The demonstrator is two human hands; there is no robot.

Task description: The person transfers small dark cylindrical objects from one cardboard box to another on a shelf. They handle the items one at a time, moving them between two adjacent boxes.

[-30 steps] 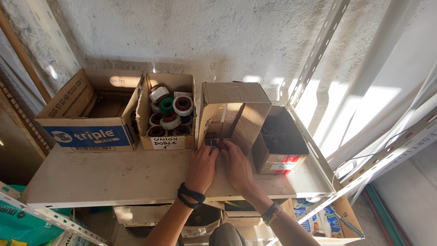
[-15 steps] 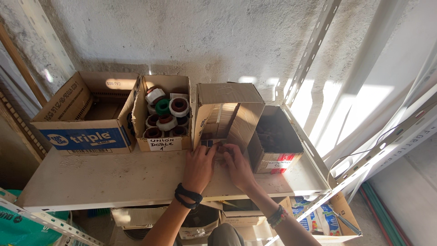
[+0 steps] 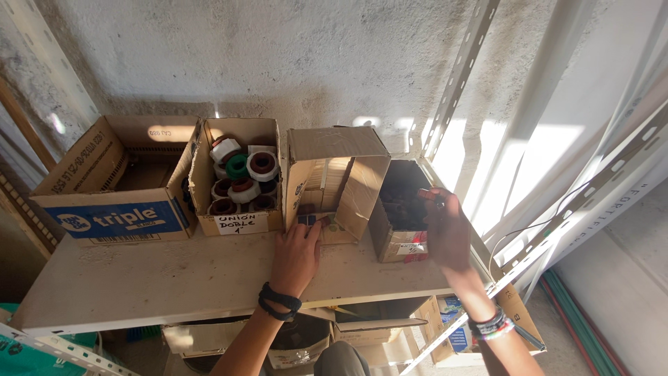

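My left hand [image 3: 296,254] rests flat on the shelf [image 3: 174,278], fingertips touching the front of an open tall cardboard box [image 3: 334,181] lying with its mouth toward me. My right hand [image 3: 445,230] is raised over the right side of a small box of dark fittings [image 3: 400,209], fingers pinched on a small dark piece with a red tip [image 3: 430,198]. Both wrists wear bands.
A box of white, green and brown round fittings [image 3: 236,181] stands left of the tall box, and a bigger blue-printed carton [image 3: 111,181] sits at far left. A perforated metal upright [image 3: 456,76] rises at the right. More boxes lie under the shelf.
My right hand left the front of the tall box and moved right and up over the dark-fittings box, now pinching a small piece. The left hand stayed at the box front.
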